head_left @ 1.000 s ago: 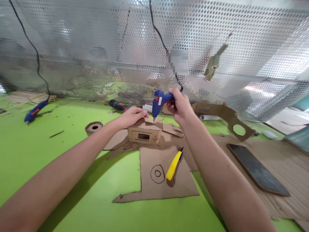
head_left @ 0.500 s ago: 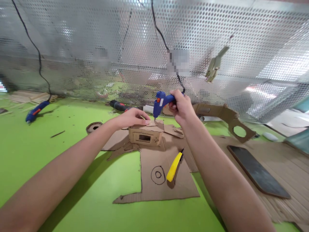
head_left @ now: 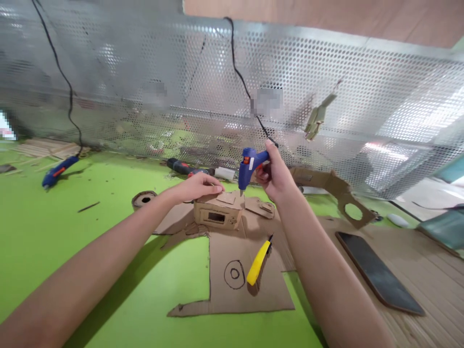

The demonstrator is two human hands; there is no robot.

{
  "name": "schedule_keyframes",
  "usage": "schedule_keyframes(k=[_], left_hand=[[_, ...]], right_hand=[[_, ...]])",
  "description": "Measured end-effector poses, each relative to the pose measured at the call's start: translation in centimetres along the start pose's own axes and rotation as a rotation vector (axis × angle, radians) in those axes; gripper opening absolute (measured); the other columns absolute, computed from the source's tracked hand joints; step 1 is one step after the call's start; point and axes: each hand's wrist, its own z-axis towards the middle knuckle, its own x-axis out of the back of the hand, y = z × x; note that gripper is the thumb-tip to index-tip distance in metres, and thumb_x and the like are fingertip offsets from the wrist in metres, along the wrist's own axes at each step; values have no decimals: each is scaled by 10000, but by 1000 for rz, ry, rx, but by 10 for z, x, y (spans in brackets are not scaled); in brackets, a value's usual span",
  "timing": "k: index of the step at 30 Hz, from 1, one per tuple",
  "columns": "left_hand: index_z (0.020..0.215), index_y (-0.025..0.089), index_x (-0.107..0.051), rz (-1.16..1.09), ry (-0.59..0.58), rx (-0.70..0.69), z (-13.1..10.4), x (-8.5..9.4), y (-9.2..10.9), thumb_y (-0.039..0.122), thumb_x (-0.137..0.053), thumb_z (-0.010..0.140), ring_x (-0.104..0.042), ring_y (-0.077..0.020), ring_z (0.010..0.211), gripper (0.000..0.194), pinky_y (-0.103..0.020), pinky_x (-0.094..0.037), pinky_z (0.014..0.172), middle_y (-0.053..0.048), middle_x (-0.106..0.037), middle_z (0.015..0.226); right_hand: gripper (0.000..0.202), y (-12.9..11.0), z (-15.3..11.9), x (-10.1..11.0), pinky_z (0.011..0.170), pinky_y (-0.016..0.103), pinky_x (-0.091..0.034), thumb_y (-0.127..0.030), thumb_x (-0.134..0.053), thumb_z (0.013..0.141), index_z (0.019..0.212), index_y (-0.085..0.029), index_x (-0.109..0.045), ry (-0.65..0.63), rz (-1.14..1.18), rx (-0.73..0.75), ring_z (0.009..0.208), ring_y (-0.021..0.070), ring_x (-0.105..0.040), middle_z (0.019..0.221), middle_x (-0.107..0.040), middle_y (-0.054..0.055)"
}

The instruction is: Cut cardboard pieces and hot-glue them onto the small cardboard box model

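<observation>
A small cardboard box (head_left: 203, 218) with a rectangular opening in its front stands on brown cardboard at the middle. My left hand (head_left: 201, 186) rests on the box's top from the left, its fingers loosely extended and apart. A small flat cardboard piece (head_left: 226, 197) lies on top, near those fingers. My right hand (head_left: 273, 174) is wrapped round the handle of a blue glue gun (head_left: 247, 169), whose nozzle points down at the right part of the box top. A yellow cutter (head_left: 258, 263) lies in front on a cardboard sheet (head_left: 250, 299) with two drawn circles.
Behind stands a perforated metal screen (head_left: 145, 63). A second glue gun (head_left: 60, 171) lies at left, a drill (head_left: 179, 166) behind the box, a cardboard ring (head_left: 144, 199) left of it. At right are a dark slab (head_left: 379, 273) and a curved cardboard piece (head_left: 340, 193).
The glue gun has shifted right across the box top, from beside the small cardboard piece. My left fingers have come off that piece slightly. The view has tilted up a little.
</observation>
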Motion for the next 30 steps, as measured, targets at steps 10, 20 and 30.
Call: schedule_keyframes(k=[10,20,30], left_hand=[[964,141,-814,-16,162,-57,8,7,-9,569,-800,819,-648,-190,800,452,-288,-455,711,-90,-790,913],[976,176,-799,-51,50,-28,4,0,-8,479,-808,841,-637,-162,772,332,-254,-425,683,-51,-771,894],[1017,181,-757,-144,4,-1,2,1,-3,381,-878,774,-712,-185,919,337,-314,-532,865,-62,-789,1000]], right_hand=[[768,3,0,4,312,148,-230,-898,-770,689,628,-233,-389,-75,-23,43,342,25,-324,446,-483,-72],[757,3,7,11,301,150,-243,-884,-779,702,615,-236,-399,-89,-28,49,343,33,-343,454,-484,-64],[615,0,20,24,311,132,-322,-748,-867,740,714,-226,-541,149,-116,150,390,68,-521,508,-604,-34]])
